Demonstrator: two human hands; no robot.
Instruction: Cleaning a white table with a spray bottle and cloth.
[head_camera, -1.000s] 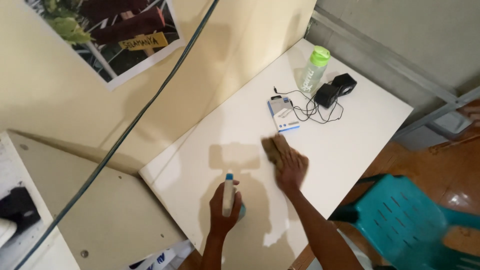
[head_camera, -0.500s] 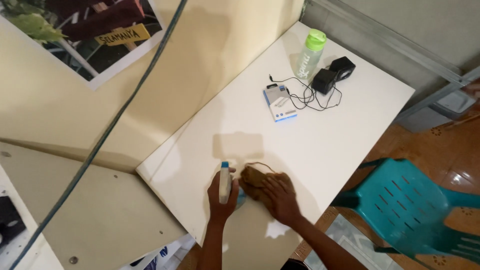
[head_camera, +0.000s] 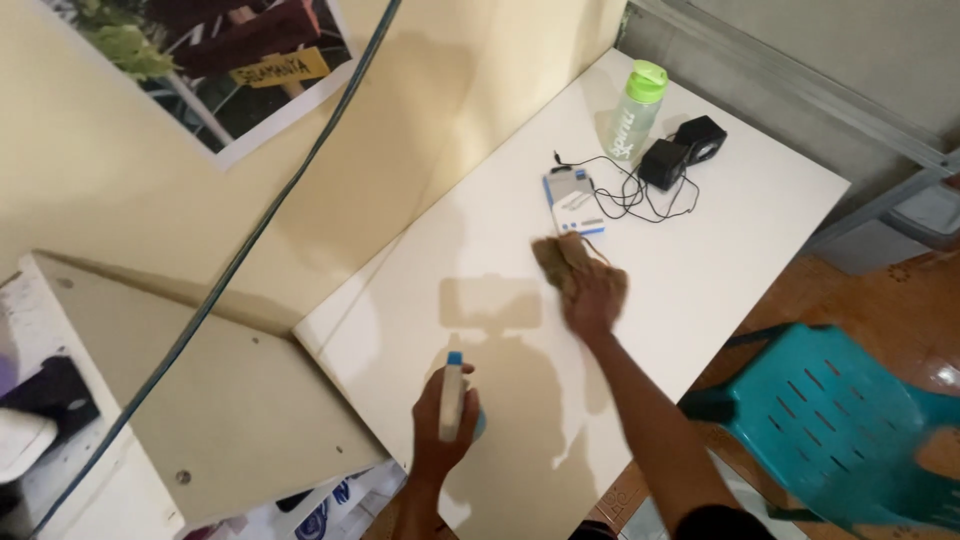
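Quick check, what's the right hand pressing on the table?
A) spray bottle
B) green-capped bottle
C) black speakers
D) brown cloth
D: the right hand lies flat on a brown cloth on the white table; the spray bottle is in the left hand.

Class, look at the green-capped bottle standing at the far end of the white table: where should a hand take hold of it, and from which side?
Grip the green-capped bottle around its clear body, just below the cap. It stands upright, so the fingers can wrap its round sides. Probably best to come from the near, open side of the white table, since the black speakers and their cable crowd its right.
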